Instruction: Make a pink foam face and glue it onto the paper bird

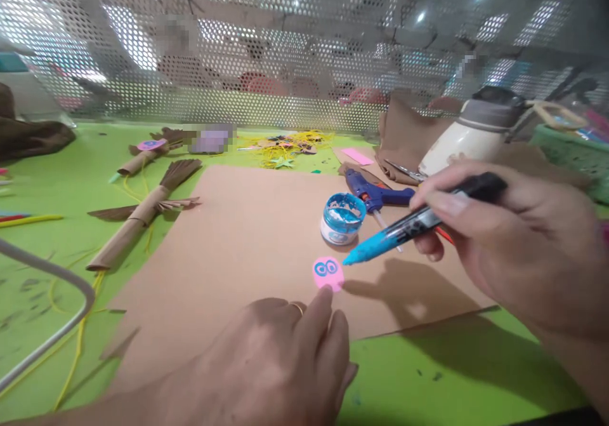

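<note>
A small pink paper disc (pixel 337 278) with two blue ring-shaped eyes drawn on it lies on a large brown sheet of paper (pixel 238 223). My left hand (pixel 290 356) rests over the sheet's near edge with its fingers extended, the index fingertip on the disc's lower rim. Between the thumb and fingers of my right hand (pixel 514 235) is a black marker (pixel 428 213) whose front end is blue. Its tip hovers just right of the disc. Behind the disc stands an open jar of blue paint (pixel 343 218).
A blue glue gun (pixel 375 191) lies behind the jar. Brown paper-tube figures (pixel 137 223) with yellow strings lie left. A white bottle (pixel 471 134) and green basket (pixel 571 153) stand at right. A white cable (pixel 61 331) curves across the left foreground; perforated metal (pixel 238 51) rises behind.
</note>
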`<state>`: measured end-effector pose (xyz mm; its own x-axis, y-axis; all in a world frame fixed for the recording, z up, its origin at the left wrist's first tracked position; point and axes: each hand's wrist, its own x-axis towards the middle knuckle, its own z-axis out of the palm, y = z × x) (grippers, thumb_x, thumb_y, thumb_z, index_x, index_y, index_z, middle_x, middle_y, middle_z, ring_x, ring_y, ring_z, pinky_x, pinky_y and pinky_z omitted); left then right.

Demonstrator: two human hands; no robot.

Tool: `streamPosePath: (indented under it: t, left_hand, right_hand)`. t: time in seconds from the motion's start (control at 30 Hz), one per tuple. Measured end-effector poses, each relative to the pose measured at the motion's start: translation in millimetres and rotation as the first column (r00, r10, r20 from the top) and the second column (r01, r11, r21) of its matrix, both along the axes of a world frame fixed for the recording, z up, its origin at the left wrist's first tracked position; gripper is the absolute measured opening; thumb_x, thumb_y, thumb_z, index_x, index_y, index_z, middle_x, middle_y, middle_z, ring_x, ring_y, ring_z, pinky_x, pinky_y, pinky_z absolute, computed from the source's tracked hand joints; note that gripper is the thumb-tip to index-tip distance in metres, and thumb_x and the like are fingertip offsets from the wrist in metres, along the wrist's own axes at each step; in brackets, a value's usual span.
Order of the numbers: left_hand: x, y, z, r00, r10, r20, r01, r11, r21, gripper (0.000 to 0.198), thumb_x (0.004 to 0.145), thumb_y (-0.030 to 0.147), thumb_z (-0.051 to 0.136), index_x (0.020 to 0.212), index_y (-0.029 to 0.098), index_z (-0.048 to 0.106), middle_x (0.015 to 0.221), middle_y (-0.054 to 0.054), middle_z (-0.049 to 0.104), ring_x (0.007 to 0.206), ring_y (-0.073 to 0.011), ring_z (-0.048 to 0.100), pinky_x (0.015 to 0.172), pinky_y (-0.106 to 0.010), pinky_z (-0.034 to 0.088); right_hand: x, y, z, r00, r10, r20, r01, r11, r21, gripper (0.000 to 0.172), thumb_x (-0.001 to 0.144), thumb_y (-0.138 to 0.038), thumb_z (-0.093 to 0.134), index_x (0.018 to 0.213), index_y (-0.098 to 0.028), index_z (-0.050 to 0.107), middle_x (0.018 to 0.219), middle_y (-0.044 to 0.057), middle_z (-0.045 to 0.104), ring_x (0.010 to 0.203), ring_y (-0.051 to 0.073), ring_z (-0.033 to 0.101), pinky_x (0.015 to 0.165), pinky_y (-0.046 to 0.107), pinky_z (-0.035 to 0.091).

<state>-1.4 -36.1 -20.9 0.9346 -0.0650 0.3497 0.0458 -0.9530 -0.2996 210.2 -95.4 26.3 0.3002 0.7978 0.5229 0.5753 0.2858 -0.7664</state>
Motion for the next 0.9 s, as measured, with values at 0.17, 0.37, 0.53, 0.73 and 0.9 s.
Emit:
streamPosePath:
  t: [0.17,0.37,0.53,0.73,0.9]
  left_hand:
    - [3,1,-9.6,0.993,0.042,0.107,-0.043,0.999,0.000,0.018,0.087,0.026,0.047,0.087,0.014,0.060,0.083,-0.008,0.066,0.041,-0.0134,0.044,0.034,-0.029,0.030]
    - [4,0,-11.0,0.991,0.058,0.118,-0.057,0.998,-0.008,0.018,0.086,0.026,0.047,0.080,0.015,0.060,0.083,-0.008,0.066,0.041,-0.0157,0.045,0.031,-0.031,0.031]
    - [2,-1,-11.3,0.996,0.048,0.080,-0.046,0.999,-0.025,0.016,0.084,0.027,0.051,0.085,0.014,0.061,0.082,-0.008,0.065,0.043,-0.0174,0.047,0.032,-0.033,0.033]
    - [4,-4,-12.7,0.990,0.087,0.107,-0.084,0.996,-0.033,0.015,0.084,0.026,0.051,0.083,0.015,0.062,0.083,-0.008,0.066,0.041,-0.0168,0.045,0.032,-0.033,0.031]
    - [6,-2,-11.0,0.990,0.068,0.123,-0.064,0.997,-0.043,0.015,0.084,0.025,0.051,0.081,0.015,0.062,0.082,-0.007,0.066,0.040,-0.0167,0.045,0.031,-0.032,0.031]
  right_hand:
    - [-5,4,-3.5,0.977,-0.006,0.212,0.021,0.997,-0.069,0.013,0.079,-0.020,0.056,0.067,-0.023,0.057,0.051,-0.004,0.055,0.044,0.010,0.051,0.042,0.022,0.039]
    - [-3,11,-7.9,0.965,0.005,0.263,0.028,0.993,-0.119,0.009,0.078,-0.019,0.056,0.070,-0.023,0.057,0.054,-0.005,0.056,0.046,0.010,0.055,0.044,0.021,0.043]
    - [-4,11,-10.5,0.971,0.012,0.240,0.026,0.987,-0.156,0.006,0.078,-0.020,0.056,0.074,-0.023,0.058,0.054,-0.005,0.058,0.048,0.011,0.059,0.044,0.021,0.044]
    - [-2,11,-13.4,0.967,0.006,0.253,0.036,0.986,-0.161,0.006,0.081,-0.024,0.055,0.076,-0.023,0.058,0.053,-0.005,0.058,0.046,0.010,0.058,0.041,0.019,0.043]
    - [-4,10,-9.6,0.963,0.025,0.270,0.016,0.989,-0.147,0.008,0.079,-0.020,0.056,0.072,-0.022,0.057,0.053,-0.006,0.058,0.044,0.008,0.055,0.041,0.018,0.042]
